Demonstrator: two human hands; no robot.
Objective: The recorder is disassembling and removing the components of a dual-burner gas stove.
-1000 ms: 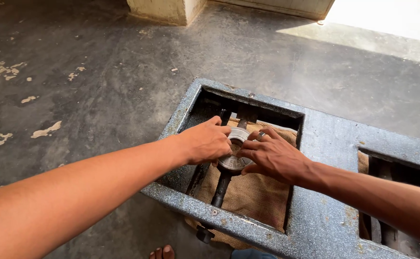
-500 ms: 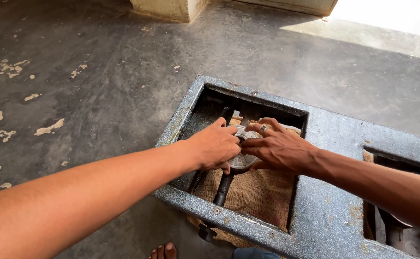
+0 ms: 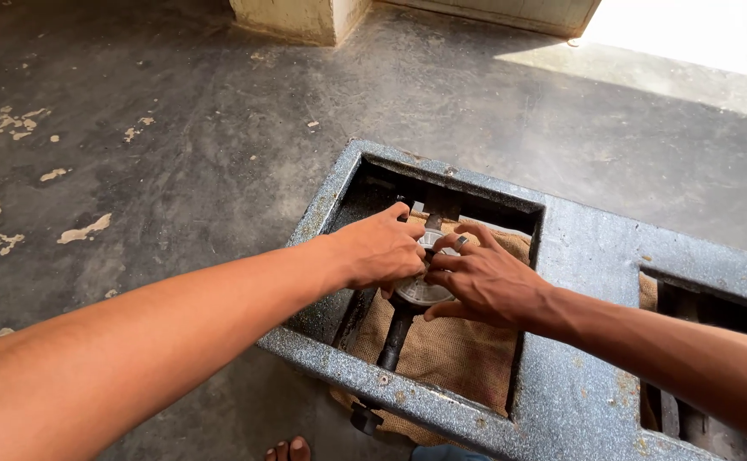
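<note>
— Biggest first?
— Grey concrete floor (image 3: 177,171), then a speckled blue-grey stove body (image 3: 578,256) set on it, with open rectangular wells. In the near well, brown burlap cloth (image 3: 450,358) under a dark pipe (image 3: 395,337) running toward the front rim.
— And on that pipe?
— A round, pale metal burner head (image 3: 416,292), seated at the pipe's far end, about mid-well — mostly hidden by fingers.
— Hands?
— Left hand (image 3: 378,249) curled over the burner's left edge, fingers closed against it. Right hand (image 3: 484,277) spread across the right side, fingertips pressed to the rim, a ring on one finger. Both clamped on the same disc, thumbs nearly touching.
— Step in hand?
— Probably seating or twisting the burner head on its pipe — hard to tell which way.
— Next move, then?
— Likely a firm, even turn with both hands, keeping the disc level on its seat and clear of the burlap.
</note>
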